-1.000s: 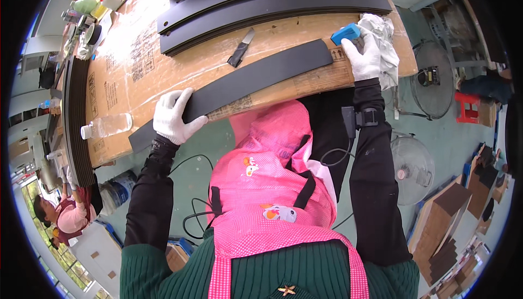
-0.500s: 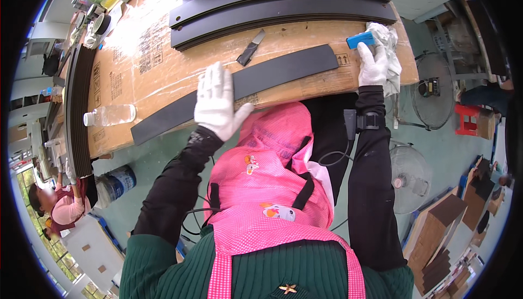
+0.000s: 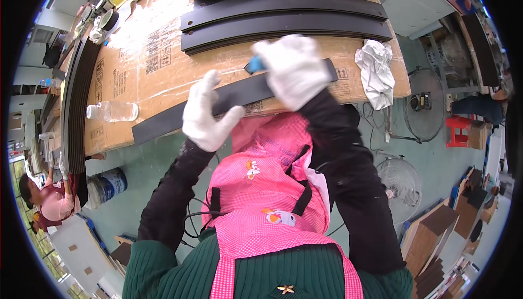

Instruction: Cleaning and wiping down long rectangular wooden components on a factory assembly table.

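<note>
By the near edge of the desk (image 3: pixel 158 89), the gloved left hand (image 3: pixel 210 115) was over a strip (image 3: pixel 245 92), its grip spread, thumb well away from the fingers, while the right hand (image 3: pixel 297 71) reached in with its grip closed on a blue block (image 3: pixel 255 64). The strip, long, flat and dark, lay along that edge. Both hands hid parts of it, and blur kept me from telling whether the block touched it.

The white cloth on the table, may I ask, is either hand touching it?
No, the white cloth lies right of the left hand and the right hand, touching neither.
</note>
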